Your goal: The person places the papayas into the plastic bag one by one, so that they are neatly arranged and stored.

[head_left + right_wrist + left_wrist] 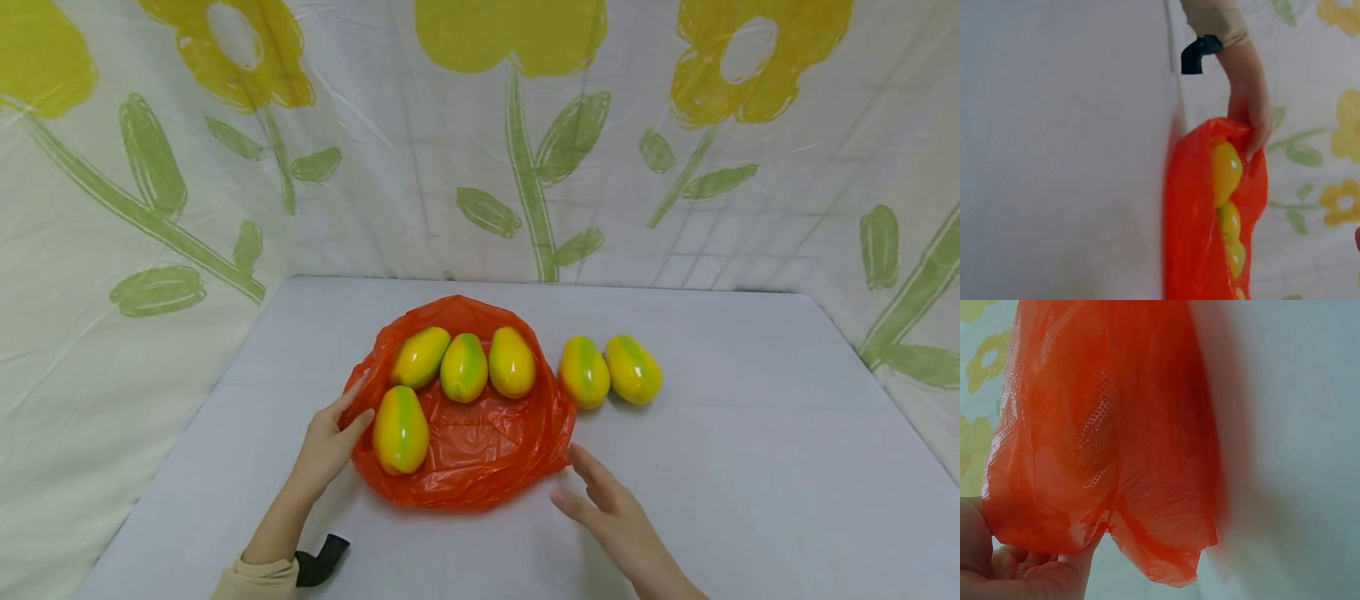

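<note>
A red plastic bag (pixel 480 442) lies spread open on the table with several glossy yellow fruits (pixel 464 368), striped green and papaya-shaped, inside it. My left hand (pixel 324 446) grips the bag's left rim, the thumb inside and the fingers outside; a fruit (pixel 401 431) lies just beside the thumb. In the left wrist view, the fingers (pixel 1047 575) are partly behind the red film. My right hand (pixel 611 508) is by the bag's lower right edge, thumb and fingers apart, holding nothing. Whether its fingertip touches the bag, I cannot tell.
Two more such fruits (pixel 585 372) (pixel 633 369) lie side by side on the white tabletop (pixel 750 467), close to the bag's right side. A dark camera mount (pixel 322 561) sticks out from the left wrist. Flower-patterned cloth (pixel 375 192) hangs behind the table.
</note>
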Available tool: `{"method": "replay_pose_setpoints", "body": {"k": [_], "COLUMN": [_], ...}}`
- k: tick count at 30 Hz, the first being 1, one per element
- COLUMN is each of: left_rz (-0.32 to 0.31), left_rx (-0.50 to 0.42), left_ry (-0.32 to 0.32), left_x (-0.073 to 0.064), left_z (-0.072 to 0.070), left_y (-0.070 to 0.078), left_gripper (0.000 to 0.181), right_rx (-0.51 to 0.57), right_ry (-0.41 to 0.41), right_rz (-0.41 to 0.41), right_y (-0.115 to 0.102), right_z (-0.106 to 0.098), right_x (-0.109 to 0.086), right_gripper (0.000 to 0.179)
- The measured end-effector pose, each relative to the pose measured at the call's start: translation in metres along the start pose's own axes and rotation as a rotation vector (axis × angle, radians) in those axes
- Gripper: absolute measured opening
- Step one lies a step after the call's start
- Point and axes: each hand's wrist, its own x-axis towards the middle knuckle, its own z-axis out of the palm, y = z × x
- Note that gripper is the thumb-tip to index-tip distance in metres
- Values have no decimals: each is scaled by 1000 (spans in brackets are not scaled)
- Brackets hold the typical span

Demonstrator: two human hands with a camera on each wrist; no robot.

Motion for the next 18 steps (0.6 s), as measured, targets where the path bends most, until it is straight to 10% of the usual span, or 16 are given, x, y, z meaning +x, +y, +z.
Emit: {"method": "replay_pose_setpoints", "body": {"k": [18], "left_rz": [-23], "left_rx": [-12], "left_ry": [-9], "left_x": [2], "left_z": [0], "left_y": [-2], "left_gripper": [53], "right_rx": [-344], "right_ry": [252], "right_rz": [-158], "right_y": [8], "right_z": [-29], "right_x": [13], "right_gripper": [88]}}
